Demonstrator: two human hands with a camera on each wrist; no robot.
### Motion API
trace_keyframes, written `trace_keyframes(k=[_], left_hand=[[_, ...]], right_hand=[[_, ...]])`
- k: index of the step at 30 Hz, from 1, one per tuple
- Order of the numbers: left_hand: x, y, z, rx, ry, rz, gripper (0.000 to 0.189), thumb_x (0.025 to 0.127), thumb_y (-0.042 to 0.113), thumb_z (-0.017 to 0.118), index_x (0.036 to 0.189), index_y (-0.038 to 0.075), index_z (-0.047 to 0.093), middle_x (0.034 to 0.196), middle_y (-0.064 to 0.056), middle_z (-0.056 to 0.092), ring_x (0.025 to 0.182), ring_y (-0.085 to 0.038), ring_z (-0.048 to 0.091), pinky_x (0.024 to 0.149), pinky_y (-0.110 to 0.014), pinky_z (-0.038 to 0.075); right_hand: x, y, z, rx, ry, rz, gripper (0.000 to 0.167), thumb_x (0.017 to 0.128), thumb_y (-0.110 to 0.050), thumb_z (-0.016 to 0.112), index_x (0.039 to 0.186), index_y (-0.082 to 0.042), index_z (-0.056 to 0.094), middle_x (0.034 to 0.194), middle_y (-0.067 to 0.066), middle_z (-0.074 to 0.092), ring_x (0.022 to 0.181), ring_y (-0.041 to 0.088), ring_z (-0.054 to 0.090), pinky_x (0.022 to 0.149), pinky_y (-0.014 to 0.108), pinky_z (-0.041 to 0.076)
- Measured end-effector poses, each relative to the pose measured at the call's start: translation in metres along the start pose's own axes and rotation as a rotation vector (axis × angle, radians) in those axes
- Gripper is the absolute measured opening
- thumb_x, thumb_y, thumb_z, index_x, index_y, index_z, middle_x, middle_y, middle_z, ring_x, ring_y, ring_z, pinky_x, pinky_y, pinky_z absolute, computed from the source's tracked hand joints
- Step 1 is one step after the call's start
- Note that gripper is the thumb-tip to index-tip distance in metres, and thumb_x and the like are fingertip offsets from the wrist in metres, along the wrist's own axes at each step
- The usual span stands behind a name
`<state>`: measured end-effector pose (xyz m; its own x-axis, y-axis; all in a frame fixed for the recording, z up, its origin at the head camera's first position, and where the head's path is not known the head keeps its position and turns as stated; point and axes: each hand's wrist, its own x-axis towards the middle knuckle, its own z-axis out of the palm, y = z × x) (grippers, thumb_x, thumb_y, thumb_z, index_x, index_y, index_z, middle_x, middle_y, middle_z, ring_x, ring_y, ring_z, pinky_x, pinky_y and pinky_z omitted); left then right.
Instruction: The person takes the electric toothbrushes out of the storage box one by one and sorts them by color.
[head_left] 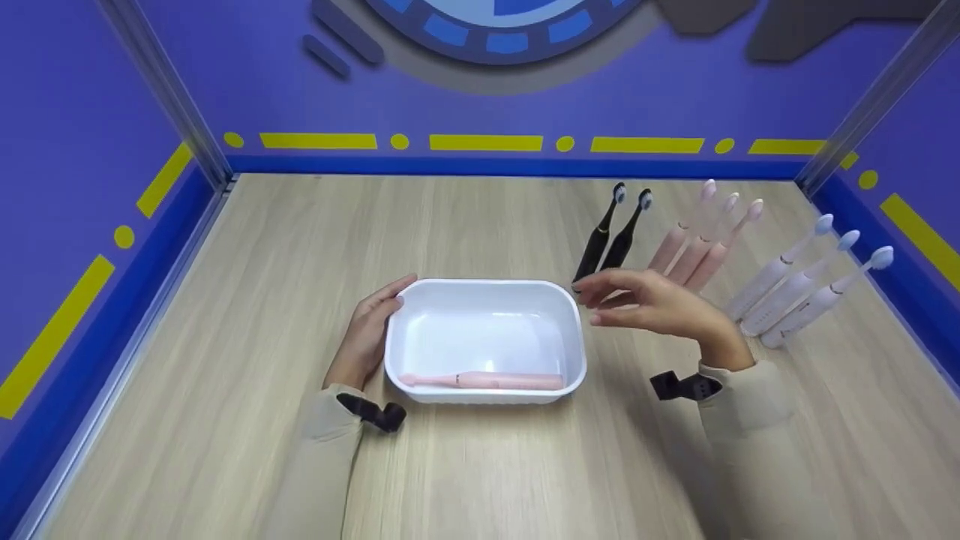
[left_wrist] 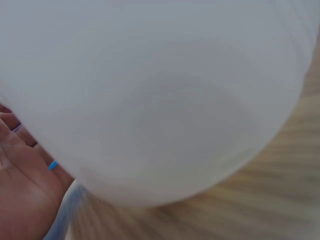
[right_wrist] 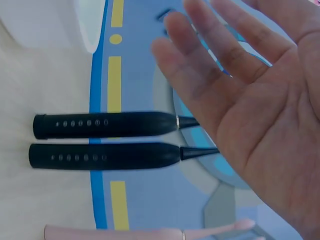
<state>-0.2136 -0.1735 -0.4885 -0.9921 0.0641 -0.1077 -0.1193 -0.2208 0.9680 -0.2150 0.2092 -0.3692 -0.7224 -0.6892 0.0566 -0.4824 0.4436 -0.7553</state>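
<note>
A white plastic tray [head_left: 480, 322] sits on the table, and a pink electric toothbrush [head_left: 510, 381] lies along its near side. My left hand [head_left: 367, 334] holds the tray's left end, thumb at the rim; in the left wrist view the tray's wall hides most of the fingers. My right hand [head_left: 645, 304] hovers empty just beyond the tray's right end, fingers loosely extended. Two black electric toothbrushes [right_wrist: 105, 125] stand upright close to it, heads up. From the head view the hand covers part of the pink toothbrushes' [head_left: 690, 259] lower ends.
Three pink toothbrushes stand right of the black ones. Further right are three pale white toothbrushes [head_left: 802, 304], also upright. Blue panels with yellow marks [head_left: 486, 142] wall the wooden table [head_left: 480, 472] at the back and both sides.
</note>
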Motion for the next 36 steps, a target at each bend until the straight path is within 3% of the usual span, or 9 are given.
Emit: trace_keyframes(k=[4,10,18,36], left_hand=[[0.000,0.000,0.000,-0.013,0.000,0.009,0.044,0.097,0.006,0.040,0.140,0.001,0.046,0.150,-0.011,0.042,0.140,-0.023,0.038,0.116,-0.034,0.032],[0.001,-0.001,-0.001,-0.018,0.001,0.007,0.044,0.097,0.006,0.040,0.140,0.001,0.047,0.150,-0.011,0.042,0.140,-0.023,0.039,0.116,-0.033,0.033],[0.001,0.000,-0.001,-0.014,-0.004,-0.001,0.044,0.097,0.007,0.039,0.140,0.003,0.047,0.150,-0.009,0.043,0.139,-0.021,0.039,0.115,-0.032,0.034],[0.001,-0.001,-0.002,-0.010,-0.009,-0.011,0.044,0.096,0.008,0.040,0.139,0.006,0.049,0.149,-0.007,0.044,0.138,-0.019,0.042,0.114,-0.029,0.035]], right_hand=[[0.010,-0.005,0.002,-0.014,-0.050,0.026,0.043,0.088,-0.018,0.070,0.127,-0.004,0.060,0.112,0.016,0.068,0.103,0.023,0.064,0.086,0.024,0.055],[0.028,-0.011,0.006,0.027,-0.150,0.032,0.046,0.087,-0.016,0.070,0.128,-0.001,0.058,0.114,0.020,0.065,0.105,0.034,0.064,0.091,0.031,0.055],[0.052,-0.017,0.014,-0.012,-0.250,0.044,0.045,0.087,-0.020,0.071,0.129,-0.012,0.059,0.114,0.011,0.066,0.104,0.025,0.064,0.089,0.029,0.055],[0.095,-0.017,0.042,-0.084,-0.440,0.124,0.046,0.086,-0.018,0.070,0.129,-0.007,0.059,0.112,0.014,0.068,0.105,0.019,0.064,0.091,0.035,0.053]])
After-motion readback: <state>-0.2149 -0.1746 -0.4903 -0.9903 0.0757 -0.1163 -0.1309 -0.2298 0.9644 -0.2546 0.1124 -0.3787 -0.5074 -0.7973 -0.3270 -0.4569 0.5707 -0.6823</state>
